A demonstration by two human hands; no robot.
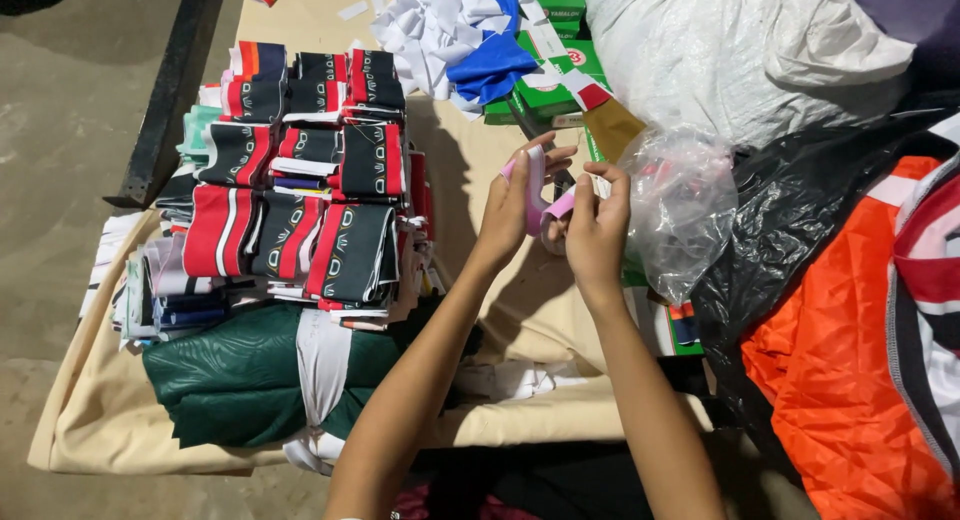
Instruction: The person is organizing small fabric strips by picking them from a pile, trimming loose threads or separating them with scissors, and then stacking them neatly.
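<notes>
- At the far left, folded red, black and white fabric pieces (300,210) are sitting in stacks on the cream-covered surface (90,420), with a dark green cloth bundle (240,375) lying just in front of them.
- Your left hand (512,202) is curling its fingers around a pink strip (537,185), pinching it upright above the surface.
- Your right hand (597,228) is closing on the strip's lower end, just beside the left. The strip looks light, thin and limp; hold it near the ends so it is not twisting.
- To the right, a clear plastic bag (685,215) is lying crumpled; its contents are too blurred to tell.
</notes>
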